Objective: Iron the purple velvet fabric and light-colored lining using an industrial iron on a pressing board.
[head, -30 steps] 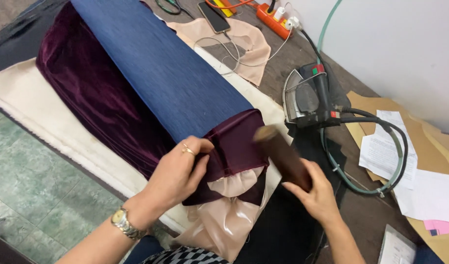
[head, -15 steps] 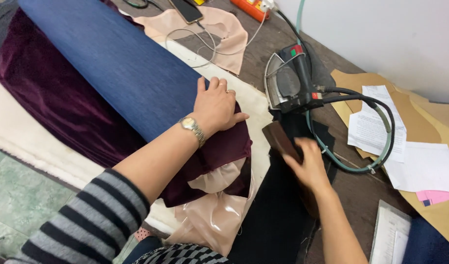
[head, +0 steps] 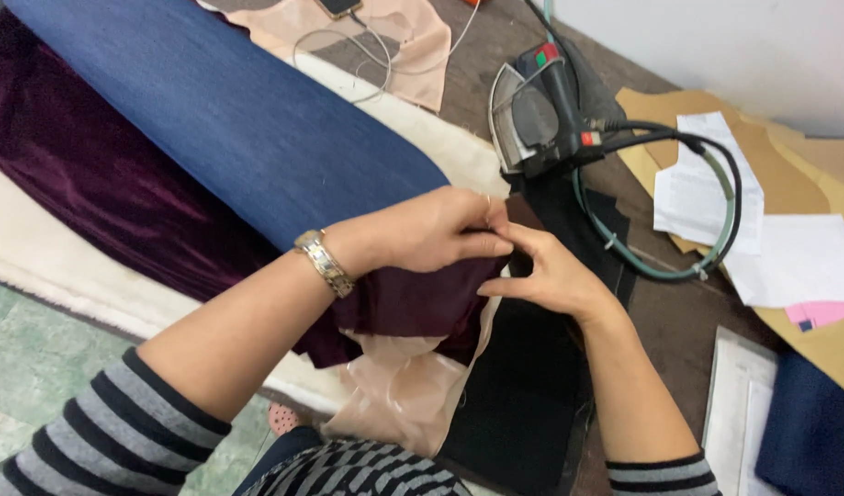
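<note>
Left hand (head: 431,234) reaching across from the left, fingers curled, fingertips pinched, right hand (head: 551,276) meeting it fingertip to fingertip, both forearms bare below striped sleeves

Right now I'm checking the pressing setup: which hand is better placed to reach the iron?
Probably the right hand. It lies on the black fabric just below the iron, while the left hand rests further over, pinching the maroon velvet.

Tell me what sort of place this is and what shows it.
Probably a tailoring or sewing workshop. A blue fabric roll lies over maroon velvet, a pressing iron sits on the bench, and brown paper patterns lie at the right. Both hands work a fabric edge.
</note>
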